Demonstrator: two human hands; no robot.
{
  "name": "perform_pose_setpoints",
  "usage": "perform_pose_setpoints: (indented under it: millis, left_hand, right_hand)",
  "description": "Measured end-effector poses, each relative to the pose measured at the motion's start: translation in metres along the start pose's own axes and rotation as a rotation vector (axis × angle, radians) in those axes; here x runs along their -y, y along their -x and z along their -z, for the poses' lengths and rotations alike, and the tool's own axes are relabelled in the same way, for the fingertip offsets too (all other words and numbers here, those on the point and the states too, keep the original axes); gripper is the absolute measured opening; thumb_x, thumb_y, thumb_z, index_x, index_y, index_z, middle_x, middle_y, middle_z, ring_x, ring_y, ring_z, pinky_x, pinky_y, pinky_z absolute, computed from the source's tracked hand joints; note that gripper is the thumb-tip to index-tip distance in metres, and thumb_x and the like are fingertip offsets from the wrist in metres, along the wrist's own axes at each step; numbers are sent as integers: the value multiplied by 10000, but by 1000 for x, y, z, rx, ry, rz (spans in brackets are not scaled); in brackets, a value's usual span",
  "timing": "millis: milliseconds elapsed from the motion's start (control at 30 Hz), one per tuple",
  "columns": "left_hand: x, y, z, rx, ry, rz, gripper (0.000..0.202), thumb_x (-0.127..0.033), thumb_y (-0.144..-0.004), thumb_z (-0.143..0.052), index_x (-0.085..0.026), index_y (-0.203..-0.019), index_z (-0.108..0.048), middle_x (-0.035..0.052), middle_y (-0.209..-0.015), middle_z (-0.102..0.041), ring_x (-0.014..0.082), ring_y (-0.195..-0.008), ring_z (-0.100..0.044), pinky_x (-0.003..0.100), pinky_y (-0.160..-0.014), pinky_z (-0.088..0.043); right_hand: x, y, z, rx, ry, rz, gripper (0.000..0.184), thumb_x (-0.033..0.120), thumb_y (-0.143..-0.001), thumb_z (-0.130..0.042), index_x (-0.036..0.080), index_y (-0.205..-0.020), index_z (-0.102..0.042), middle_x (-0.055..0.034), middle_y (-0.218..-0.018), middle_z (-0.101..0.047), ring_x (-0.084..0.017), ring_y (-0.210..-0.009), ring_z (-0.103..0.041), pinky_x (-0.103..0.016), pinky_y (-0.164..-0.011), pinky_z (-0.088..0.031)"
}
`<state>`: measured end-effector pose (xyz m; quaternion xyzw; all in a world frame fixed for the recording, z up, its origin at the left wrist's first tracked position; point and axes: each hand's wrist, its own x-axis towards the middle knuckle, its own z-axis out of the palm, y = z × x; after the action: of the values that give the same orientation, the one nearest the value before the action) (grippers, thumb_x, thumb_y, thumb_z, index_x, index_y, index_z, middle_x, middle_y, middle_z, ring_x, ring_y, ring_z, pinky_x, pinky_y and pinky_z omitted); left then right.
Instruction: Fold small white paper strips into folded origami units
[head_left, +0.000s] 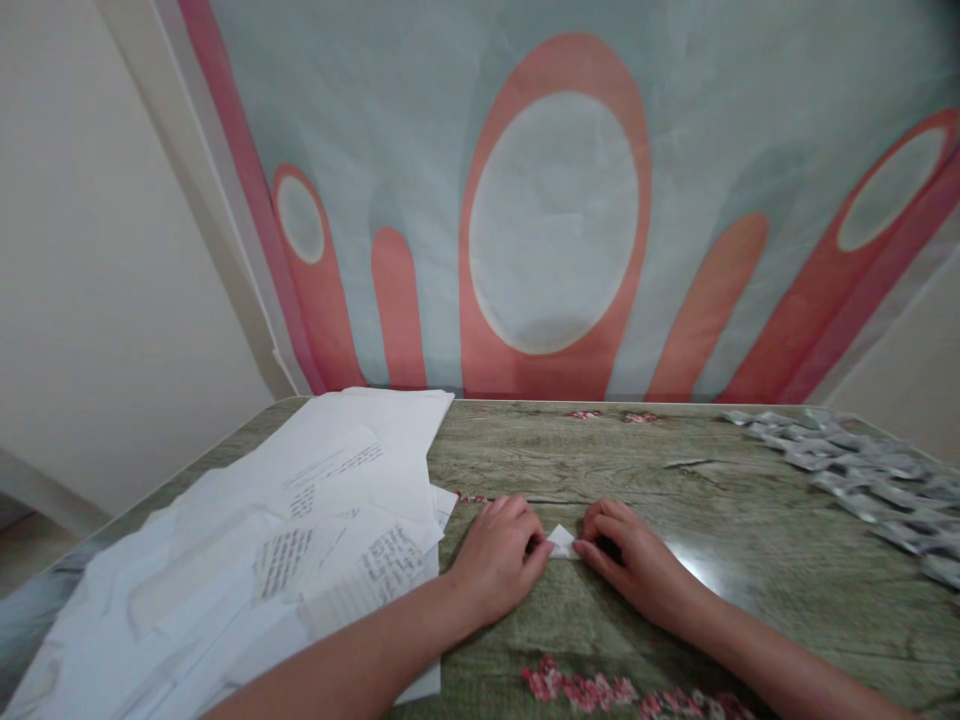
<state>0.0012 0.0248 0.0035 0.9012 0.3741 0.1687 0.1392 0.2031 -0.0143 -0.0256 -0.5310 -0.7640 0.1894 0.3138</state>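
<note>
A small folded piece of white paper [561,541] with a pointed top lies at the middle of the table, between my two hands. My left hand [504,548] pinches its left edge with thumb and curled fingers. On the opposite side, my right hand [624,548] grips the right edge in the same way. The fingertips hide both ends of the paper. Close to my left forearm spreads a heap of white paper sheets [390,415], some bearing handwritten lines.
Many folded grey-white paper pieces [847,455] sit in rows along the table's right side. The wood-patterned tabletop [750,520] carries printed pink flowers [577,688]. Behind the table's far edge hangs a backdrop [555,370] with red and pale shapes.
</note>
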Motion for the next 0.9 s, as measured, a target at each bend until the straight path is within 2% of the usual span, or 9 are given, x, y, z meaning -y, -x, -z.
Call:
perform_pose_setpoints:
  millis: [467,900]
  left_hand:
    - [0,-3,-3,-7,-51,19,107,-269,-841,-527,-191,-768,-525,33,-877,-506,208,-901,-450,320,-780,-375]
    - [-2,-3,-2,-6,-110,26,100,-263,-846,-515,-191,-778,-504,35,-878,-495,213,-892,-438,333,-774,-373]
  right_hand:
    - [-4,-2,-3,-12,104,29,130,238,-845,-507,201,-720,-505,-41,-773,-553,-196,-752,-512,-336,-677,-427]
    - [-2,-5,-3,-8,160,-11,155,253,-837,-506,204,-691,-496,-31,-739,-562,-189,-721,-523,-311,-652,-416]
